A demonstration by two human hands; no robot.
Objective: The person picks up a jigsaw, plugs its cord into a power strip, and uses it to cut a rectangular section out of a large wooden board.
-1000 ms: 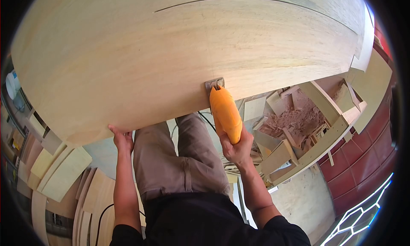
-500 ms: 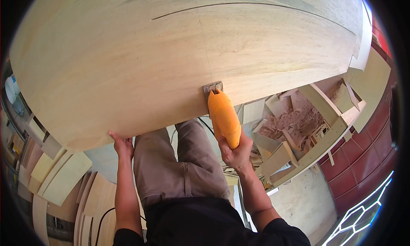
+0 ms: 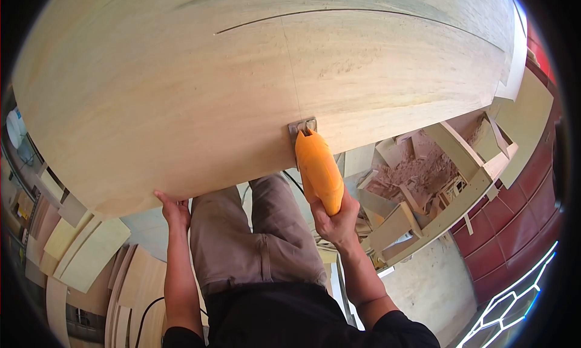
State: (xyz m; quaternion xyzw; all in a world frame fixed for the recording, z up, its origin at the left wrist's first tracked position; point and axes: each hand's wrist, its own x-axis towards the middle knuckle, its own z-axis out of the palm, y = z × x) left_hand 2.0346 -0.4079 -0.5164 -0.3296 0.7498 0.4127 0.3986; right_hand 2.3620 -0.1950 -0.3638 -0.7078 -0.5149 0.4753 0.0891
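A large plywood sheet (image 3: 181, 106) spreads across the upper view, with a thin pencil line running across it and a long dark slit near the far side. My right hand (image 3: 336, 220) is wrapped round the handle of an orange jigsaw (image 3: 319, 169). The saw's metal base plate rests on the sheet at its near edge, on the pencil line; the blade is hidden. At the sheet's near left edge my left hand (image 3: 175, 212) grips the plywood, thumb on top and the other fingers underneath, mostly out of sight.
To the right stands a wooden bin (image 3: 448, 239) of offcuts and reddish sawdust. Cut boards (image 3: 91, 251) lean in stacks at the lower left. A black cable (image 3: 293, 180) hangs below the sheet near my legs. Dark red panels (image 3: 505, 227) line the far right.
The sheet appears slightly lower in view, along with my hands. The jigsaw stays at about the same spot on the pencil line, and both hands keep their hold.
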